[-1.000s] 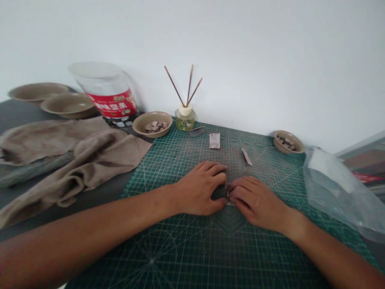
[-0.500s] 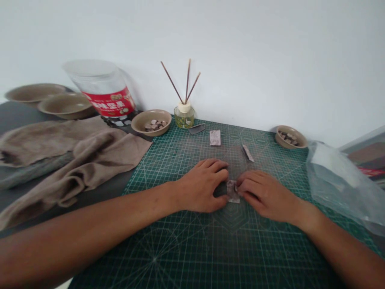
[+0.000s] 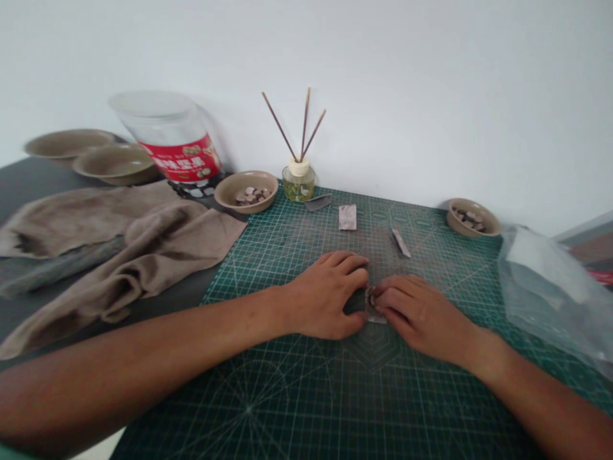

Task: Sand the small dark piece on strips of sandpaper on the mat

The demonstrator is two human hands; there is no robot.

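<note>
On the green cutting mat (image 3: 287,409) lies a small greyish sheet (image 3: 377,319), partly covered by my fingers. My left hand (image 3: 330,297) rests palm down, thumb and forefinger spread but holding the sheet's left corners against the mat. From the other side my right hand (image 3: 416,306) is closed in a pinch over the sheet; a small dark bit shows at its fingertips, too hidden to name. Beyond my hands lie a flat dusty sheet (image 3: 347,217), a tilted narrow piece (image 3: 401,243) and a folded dark grey piece (image 3: 318,202).
Along the wall stand a bowl (image 3: 223,197) of small stone-like pieces, a reed diffuser (image 3: 298,185), and another such bowl (image 3: 495,229). Left are a red-labelled plastic jar (image 3: 184,163), two brown bowls (image 3: 86,167) and a crumpled cloth (image 3: 186,239). A clear plastic bag (image 3: 541,300) lies right.
My right fingers have shifted slightly left over the sheet, covering more of it. My left hand stays in place. The whole view has shifted a little.
</note>
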